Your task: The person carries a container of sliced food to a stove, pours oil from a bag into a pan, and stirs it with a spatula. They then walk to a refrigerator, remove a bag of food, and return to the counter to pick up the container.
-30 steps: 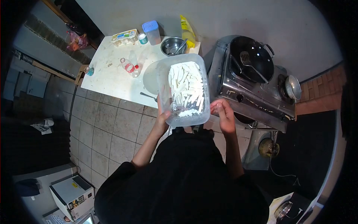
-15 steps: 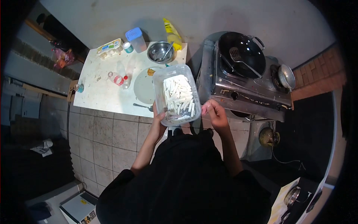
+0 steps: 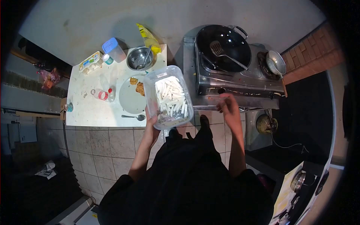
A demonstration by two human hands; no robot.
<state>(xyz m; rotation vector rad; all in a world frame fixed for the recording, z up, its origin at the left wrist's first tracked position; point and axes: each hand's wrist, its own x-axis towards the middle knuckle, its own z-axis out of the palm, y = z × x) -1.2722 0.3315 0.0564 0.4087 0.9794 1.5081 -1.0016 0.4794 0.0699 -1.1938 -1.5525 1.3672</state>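
A clear plastic container (image 3: 189, 108) tilts in front of me, held at its lower left side by my left hand (image 3: 150, 129). Pale, flour-dusted strips (image 3: 171, 93) fill much of it, and loose white powder lies toward its near end. My right hand (image 3: 229, 107) is raised at the front of the gas stove (image 3: 240, 84), its fingers loosely bent and apart with nothing visible in them. The fingertips come right up to the black stove knob (image 3: 222, 91). On the left burner sits a black wok (image 3: 232, 41) with a slotted spatula (image 3: 225, 52) resting inside.
The white table (image 3: 86, 108) holds a plate (image 3: 129, 101) with browned fried pieces, a spoon (image 3: 135, 117), a steel bowl (image 3: 131, 60), a blue-lidded tub (image 3: 116, 52), an egg carton (image 3: 90, 64) and bottles. A metal strainer (image 3: 276, 63) sits on the right burner.
My right hand has left the container's right side and moved up to the stove front. The view has shifted, showing more of the plate. My left hand still holds the container.
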